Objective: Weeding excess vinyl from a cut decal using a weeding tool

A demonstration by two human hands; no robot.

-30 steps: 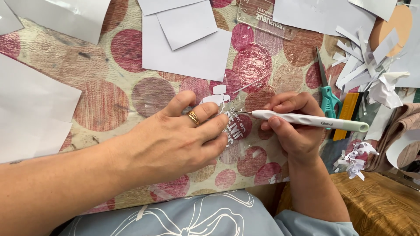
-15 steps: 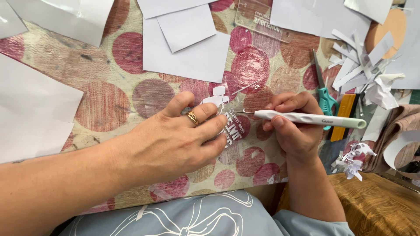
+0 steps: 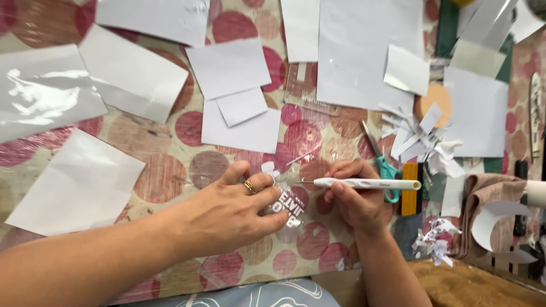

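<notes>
My left hand [image 3: 230, 213], with a gold ring on one finger, presses flat on a clear sheet with white cut-out letters [image 3: 287, 204] lying on the dotted tablecloth [image 3: 165, 170]. My right hand [image 3: 355, 196] grips a white pen-shaped tool [image 3: 369, 183] held level, its thin metal tip pointing left at the sheet's top edge near my left fingertips. A small white scrap [image 3: 267, 167] sits just above the fingers.
White paper pieces [image 3: 230, 68] and glossy sheets [image 3: 42, 96] lie scattered over the cloth. Teal-handled scissors [image 3: 382, 162], a yellow scraper [image 3: 409, 196] and a heap of paper strips [image 3: 421, 139] sit to the right. A brown cloth [image 3: 483, 216] lies at the right edge.
The camera has tilted up, showing more of the far table. Both hands stay on the lettered sheet, with the tool tip still at its top edge.
</notes>
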